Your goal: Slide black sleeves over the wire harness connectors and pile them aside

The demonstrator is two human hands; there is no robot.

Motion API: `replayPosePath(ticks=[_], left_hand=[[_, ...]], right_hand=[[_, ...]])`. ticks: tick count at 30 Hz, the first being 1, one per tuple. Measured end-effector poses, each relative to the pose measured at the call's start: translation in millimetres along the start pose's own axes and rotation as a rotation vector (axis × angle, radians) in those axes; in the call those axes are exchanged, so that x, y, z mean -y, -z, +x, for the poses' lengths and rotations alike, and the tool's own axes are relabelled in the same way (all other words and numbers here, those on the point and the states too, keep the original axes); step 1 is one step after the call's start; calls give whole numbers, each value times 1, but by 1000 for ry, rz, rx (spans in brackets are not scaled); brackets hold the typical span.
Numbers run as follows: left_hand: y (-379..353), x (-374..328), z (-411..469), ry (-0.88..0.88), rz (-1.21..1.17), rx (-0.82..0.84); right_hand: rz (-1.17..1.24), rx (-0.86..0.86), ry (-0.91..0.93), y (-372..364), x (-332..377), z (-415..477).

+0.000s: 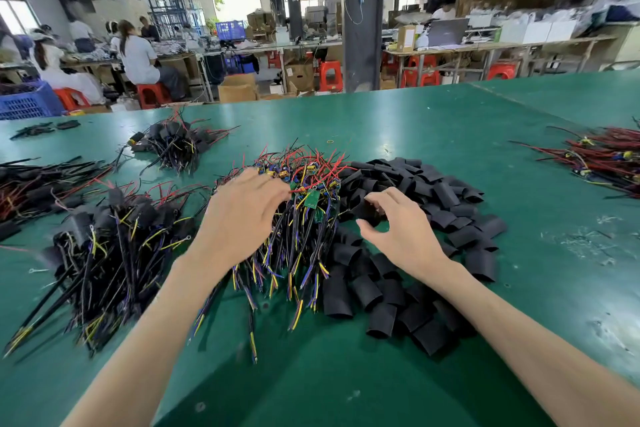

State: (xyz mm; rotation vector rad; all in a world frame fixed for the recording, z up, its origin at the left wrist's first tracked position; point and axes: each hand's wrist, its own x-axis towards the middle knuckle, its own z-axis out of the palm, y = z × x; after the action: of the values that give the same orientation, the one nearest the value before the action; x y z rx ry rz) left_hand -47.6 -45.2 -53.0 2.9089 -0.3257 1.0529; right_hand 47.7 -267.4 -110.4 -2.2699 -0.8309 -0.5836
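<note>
black sleeves [450, 215] heaped just right of the bare harness heap [301, 218]; sleeved pile [114, 239] to its left. our left hand [242, 215] lies spread on that heap, right hand [401, 232] curls loosely over the sleeves, gripping nothing yet. we should pinch a single sleeve, mouth toward one freed connector.

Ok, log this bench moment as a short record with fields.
surface: green table
left hand: fingertips in the unsleeved harness pile; grip hidden
right hand: curled over the loose black sleeves; hold unclear
sleeved harness pile: left of the left hand
other wire piles: back bundle; far-right bundle
</note>
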Motion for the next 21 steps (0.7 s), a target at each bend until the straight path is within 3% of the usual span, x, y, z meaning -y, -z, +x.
replayPosePath(ticks=[12, 21], left_hand=[[-17, 2, -21, 127, -198, -87], [-16, -7, -26, 70, -104, 29]], right_hand=[[94, 10, 37, 0, 9, -3], [122, -47, 57, 2, 10, -3]])
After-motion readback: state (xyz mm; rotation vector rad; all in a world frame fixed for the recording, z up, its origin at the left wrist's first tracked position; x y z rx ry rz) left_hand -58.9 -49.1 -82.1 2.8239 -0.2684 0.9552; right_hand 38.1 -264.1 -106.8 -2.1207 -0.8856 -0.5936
